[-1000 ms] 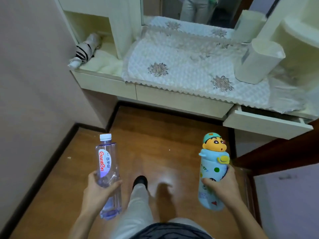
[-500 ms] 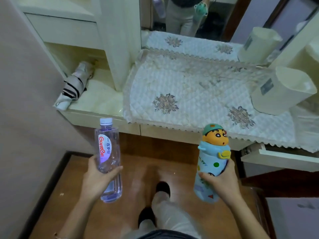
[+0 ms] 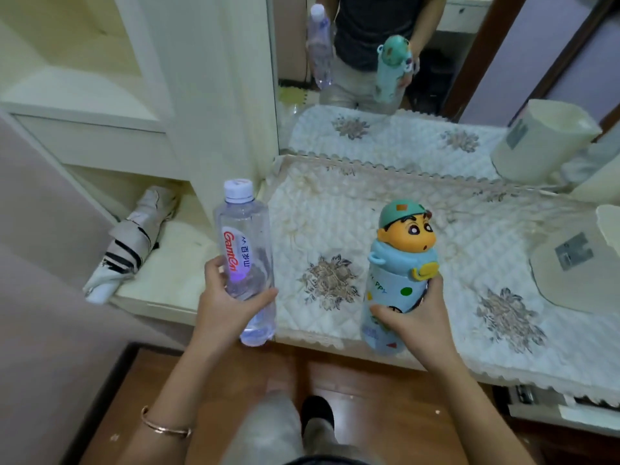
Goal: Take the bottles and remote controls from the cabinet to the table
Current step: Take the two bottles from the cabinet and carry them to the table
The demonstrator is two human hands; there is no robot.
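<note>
My left hand (image 3: 228, 307) grips the clear water bottle (image 3: 246, 256) and my right hand (image 3: 414, 322) the cartoon bottle (image 3: 399, 273), both upright. The quilted table (image 3: 335, 209) lies straight ahead below them; both bottle bases hang at its front edge.

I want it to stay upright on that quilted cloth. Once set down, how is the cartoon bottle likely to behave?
The cartoon bottle looks tall, with a bulky head-shaped lid, so probably top-heavy. The quilted cloth seems soft and wrinkled, so it may wobble. Its rigid body should not deform.
</note>
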